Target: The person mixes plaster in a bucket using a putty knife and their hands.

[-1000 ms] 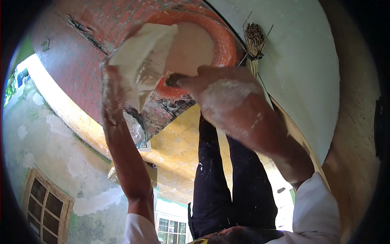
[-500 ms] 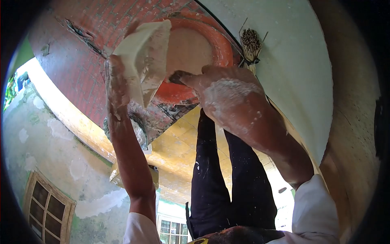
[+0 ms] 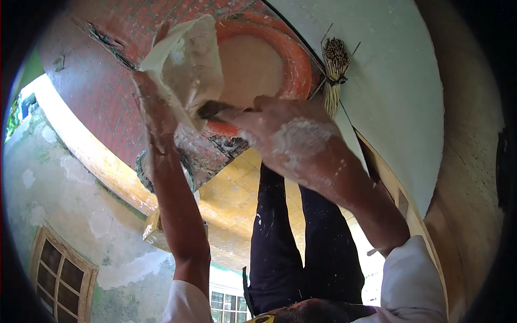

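Observation:
My left hand (image 3: 156, 107) is closed on a pale, angular, pouch-like piece (image 3: 188, 54) smeared with white paste, holding it up over the left part of an orange basin (image 3: 296, 62). Beige liquid paste (image 3: 250, 67) fills the basin. My right hand (image 3: 291, 126), white paste dried across its back, has its fingers curled in front of the basin's near rim. A stubby dark end (image 3: 211, 110) projects from that hand toward the lower edge of the pale piece; I cannot tell what it is.
A bundle of thin sticks (image 3: 336, 70), tied in the middle, lies on a large pale board (image 3: 390, 81) to the right. Red brick-patterned flooring (image 3: 107, 81) surrounds the basin. A paste-smeared bag (image 3: 144, 171) sits beyond my left forearm, and a yellowish block (image 3: 155, 230) below it.
My right hand has moved left and slightly down, bringing the dark end to the pale piece. My left hand has tilted the piece and shifted it slightly up and left.

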A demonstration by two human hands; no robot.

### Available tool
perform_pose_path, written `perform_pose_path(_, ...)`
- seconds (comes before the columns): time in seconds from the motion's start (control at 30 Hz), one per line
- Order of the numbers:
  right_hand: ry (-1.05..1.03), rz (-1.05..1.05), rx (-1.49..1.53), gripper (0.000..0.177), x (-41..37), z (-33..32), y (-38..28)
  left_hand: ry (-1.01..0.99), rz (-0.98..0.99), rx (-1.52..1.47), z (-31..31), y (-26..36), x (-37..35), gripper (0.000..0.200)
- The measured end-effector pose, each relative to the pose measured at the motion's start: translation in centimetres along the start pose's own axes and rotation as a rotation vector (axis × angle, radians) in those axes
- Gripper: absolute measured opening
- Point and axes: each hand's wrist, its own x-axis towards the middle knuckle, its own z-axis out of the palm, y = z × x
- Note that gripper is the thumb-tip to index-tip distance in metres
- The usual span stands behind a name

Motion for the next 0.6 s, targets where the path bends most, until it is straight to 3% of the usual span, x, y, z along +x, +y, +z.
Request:
perform_pose_path(0.07, -0.015, -0.005, -0.003, 0.044, 0.1, 0.8, -0.6, -0.004, 0.086, 0.117, 1.0, 0.1, -0.2, 0.091)
perform_pose_path(0.13, -0.029, -0.017, -0.011, 0.044, 0.3, 1.3, -0.3, 0.092, 0.085, -0.080, 1.3, 0.5, -0.6, 0.095)
perform_pose_path(0.2, -0.132, -0.115, -0.145, 0.046, 0.0, 1.0, 2.0, 0.157, 0.105, -0.072, 0.5, 0.5, -1.2, 0.096)
perform_pose_path(0.27, -0.141, -0.044, -0.113, 0.041, -0.4, -1.3, 2.7, 0.222, 0.113, -0.066, -0.2, 0.2, -2.0, 0.097)
perform_pose_path(0.33, -0.010, 0.066, -0.107, 0.035, 0.1, -1.4, 3.6, 0.326, 0.179, 0.025, -0.7, -0.2, -2.6, 0.091)
perform_pose_path(0.47, 0.261, 0.052, 0.030, 0.028, 2.1, 0.7, 4.9, 0.497, 0.294, 0.176, -3.0, -1.2, -3.8, 0.081)
perform_pose_path(0.6, 0.201, 0.055, -0.100, 0.024, 4.6, 4.2, 7.5, 0.554, 0.210, 0.008, -3.0, -2.2, -4.8, 0.074)
